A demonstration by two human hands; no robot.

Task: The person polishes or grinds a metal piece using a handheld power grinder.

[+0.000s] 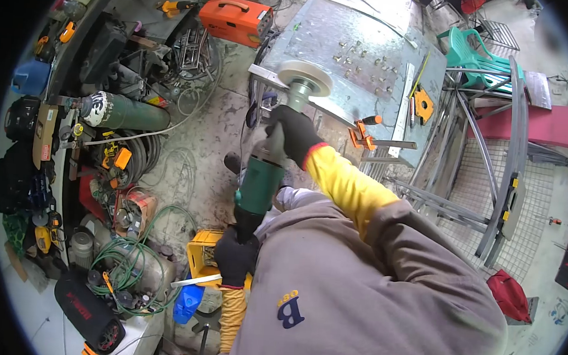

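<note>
A large green angle grinder (261, 184) with a pale round disc (308, 77) on its head lies across the space in front of my body. My right hand (294, 134), in a black glove, is wrapped around the grinder just behind its head. Lower down, my left hand (235, 258), also black-gloved, is closed around the rear handle. The disc overlaps a pale metal bar (267, 76) along the edge of a metal-topped table (312, 29) in this view. An orange-handled clamp (363, 133) grips at the table's near corner.
Small metal pieces (368, 69) and an orange square (423, 106) lie on the table. An orange welding machine (236, 20) stands behind. At left are a green gas cylinder (135, 114) and coiled hoses (125, 269); at right, a metal frame (509, 159) and green chair (477, 56).
</note>
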